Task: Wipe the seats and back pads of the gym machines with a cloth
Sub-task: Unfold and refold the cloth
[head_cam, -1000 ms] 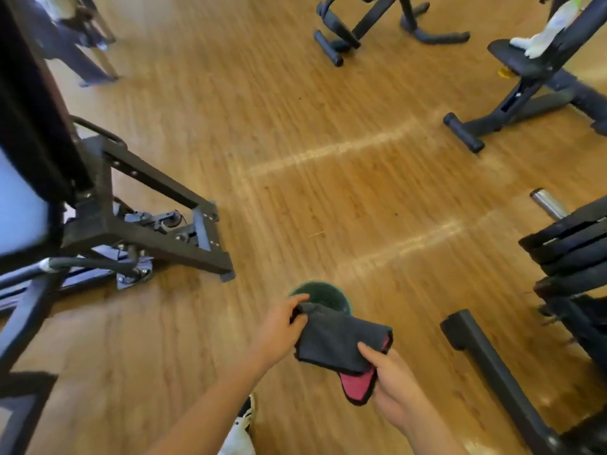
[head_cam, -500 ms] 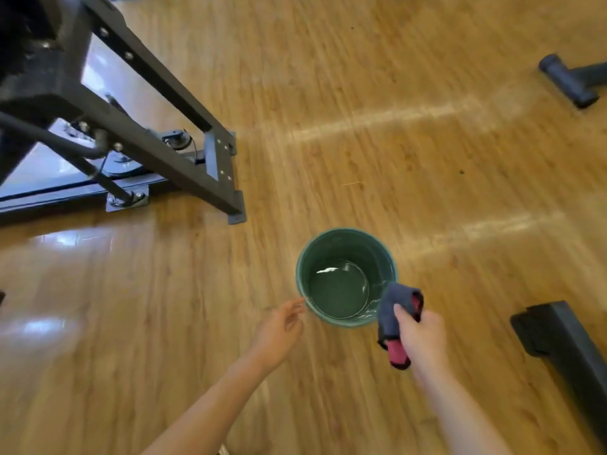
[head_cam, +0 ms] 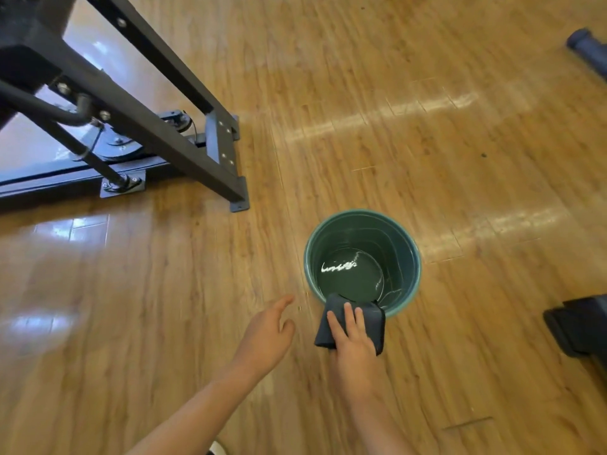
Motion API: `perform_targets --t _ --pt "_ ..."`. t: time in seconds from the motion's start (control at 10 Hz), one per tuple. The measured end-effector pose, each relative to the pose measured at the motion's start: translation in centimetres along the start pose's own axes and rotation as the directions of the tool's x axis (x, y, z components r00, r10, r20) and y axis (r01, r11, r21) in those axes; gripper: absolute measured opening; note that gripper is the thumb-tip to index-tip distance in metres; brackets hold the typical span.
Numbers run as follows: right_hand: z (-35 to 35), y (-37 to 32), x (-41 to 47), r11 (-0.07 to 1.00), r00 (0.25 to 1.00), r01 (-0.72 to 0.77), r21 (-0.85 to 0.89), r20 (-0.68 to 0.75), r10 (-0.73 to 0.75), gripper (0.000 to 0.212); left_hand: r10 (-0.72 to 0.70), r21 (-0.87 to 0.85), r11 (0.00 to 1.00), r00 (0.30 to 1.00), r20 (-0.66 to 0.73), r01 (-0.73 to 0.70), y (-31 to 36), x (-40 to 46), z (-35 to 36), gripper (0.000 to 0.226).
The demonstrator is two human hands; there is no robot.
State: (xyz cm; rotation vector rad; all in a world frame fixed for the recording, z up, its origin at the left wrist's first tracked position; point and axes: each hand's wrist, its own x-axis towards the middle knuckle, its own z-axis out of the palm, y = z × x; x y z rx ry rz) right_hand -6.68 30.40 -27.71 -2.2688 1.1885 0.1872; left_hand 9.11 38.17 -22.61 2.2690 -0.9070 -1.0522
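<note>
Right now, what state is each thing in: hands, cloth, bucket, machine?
Right hand: holds the cloth at the bucket's near rim.
Left hand: free, fingers relaxed.
Cloth: folded, above the rim.
Bucket: upright on the floor, water inside.
Machine frame: standing, untouched.

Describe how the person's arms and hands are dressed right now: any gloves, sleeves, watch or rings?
Both the left hand and the right hand are bare, with no gloves. Both forearms are uncovered as far as the frame shows, with no sleeve in view. No watch, wristband or ring is visible on either.
</note>
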Motion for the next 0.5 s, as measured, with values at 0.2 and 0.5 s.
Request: perform_targets --t 0.2,0.5 --pt "0.6 0.3 -0.7 0.997 0.999 0.024 -0.07 0.037 -0.022 0.098 0.217 0.102 0.968 0.971 0.104 -0.227 2.9 0.3 2.0 0.063" --pt "-3.0 2.5 -7.6 0.968 0.956 -0.1 0.231 0.292 0.029 0.044 0.161 0.222 0.951 0.958 0.237 -0.215 2.1 -3.4 1.4 0.069"
